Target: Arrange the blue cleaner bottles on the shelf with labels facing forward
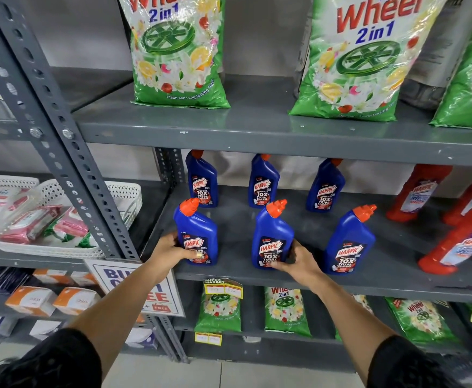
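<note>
Several blue cleaner bottles with orange caps stand upright on the grey middle shelf [369, 284], labels facing me, in a front row and a back row. My left hand [170, 247] grips the base of the front left bottle [197, 233]. My right hand [299, 261] holds the base of the front middle bottle [271, 236]. The front right bottle [349, 242] stands free. Behind them stand the back left bottle [202, 180], back middle bottle [263, 183] and back right bottle [324, 189].
Red cleaner bottles [453, 242] crowd the shelf's right end. Green detergent bags [178, 51] stand on the shelf above and more below. A perforated grey upright [61, 130] and a white basket [47, 219] of packets are to the left.
</note>
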Tool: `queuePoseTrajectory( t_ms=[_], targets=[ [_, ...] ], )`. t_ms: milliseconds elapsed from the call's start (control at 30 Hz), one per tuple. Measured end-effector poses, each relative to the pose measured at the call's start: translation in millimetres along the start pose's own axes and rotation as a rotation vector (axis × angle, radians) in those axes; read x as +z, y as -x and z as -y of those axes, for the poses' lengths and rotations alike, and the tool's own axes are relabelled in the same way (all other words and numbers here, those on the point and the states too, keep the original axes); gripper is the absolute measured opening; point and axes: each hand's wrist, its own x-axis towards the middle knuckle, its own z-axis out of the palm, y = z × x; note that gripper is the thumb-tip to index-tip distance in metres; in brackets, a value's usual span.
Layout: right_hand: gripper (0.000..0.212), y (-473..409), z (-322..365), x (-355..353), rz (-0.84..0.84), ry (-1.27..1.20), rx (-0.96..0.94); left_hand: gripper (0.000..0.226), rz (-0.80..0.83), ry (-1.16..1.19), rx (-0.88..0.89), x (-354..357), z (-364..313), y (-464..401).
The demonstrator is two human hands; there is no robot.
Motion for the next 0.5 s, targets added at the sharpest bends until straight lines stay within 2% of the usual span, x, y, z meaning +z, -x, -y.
queuePoseTrajectory(
  t_ms=[133, 333, 500],
  targets=[
    [0.064, 1.4, 2.3, 0.1, 0.002, -0.003, -0.003, 0.047, -0.056, 0.013, 0.019, 6.0, -2.3, 5.5],
    [0.078, 13.4, -3.7, 4.6, 0.001, -0.153, 0.032, 0.055, -0.179, 0.005, 0.094, 19.2, -5.9, 20.4],
    [0.103, 52.7, 12.7, 3.5, -0.010, -0.234, 0.008, 0.080, -0.317, -0.138, 0.217, 24.6, 2.1, 48.2]
  ],
)
